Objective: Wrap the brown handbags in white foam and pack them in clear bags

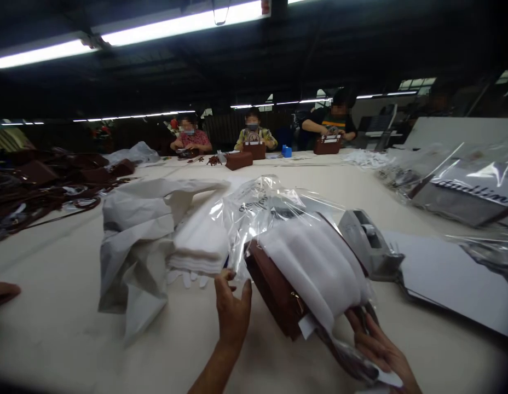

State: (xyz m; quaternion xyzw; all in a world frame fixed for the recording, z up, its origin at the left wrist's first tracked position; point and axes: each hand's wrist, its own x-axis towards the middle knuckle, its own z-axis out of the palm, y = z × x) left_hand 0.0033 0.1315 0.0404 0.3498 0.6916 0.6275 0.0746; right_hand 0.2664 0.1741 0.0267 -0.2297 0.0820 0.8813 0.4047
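Observation:
A dark brown handbag (274, 290) with a gold clasp lies tilted in front of me, a white foam sheet (315, 257) wrapped over it. Its far end is inside or under a clear plastic bag (254, 219) with dark lettering; where the two overlap is hard to make out. My left hand (231, 312) is at the near edge of the plastic, thumb and forefinger bent around that edge. At the handbag's near right end, my right hand (379, 347) grips it, fingers partly hidden by the strap and wrapping.
A stack of white foam sheets (200, 241) and crumpled grey-white paper (134, 246) lie left. Right are a tape dispenser (369, 246), white boards (451, 273) and a plastic-wrapped bag (463, 191). Another person's hand (3, 293) shows at left; several co-workers sit across the table (65, 295).

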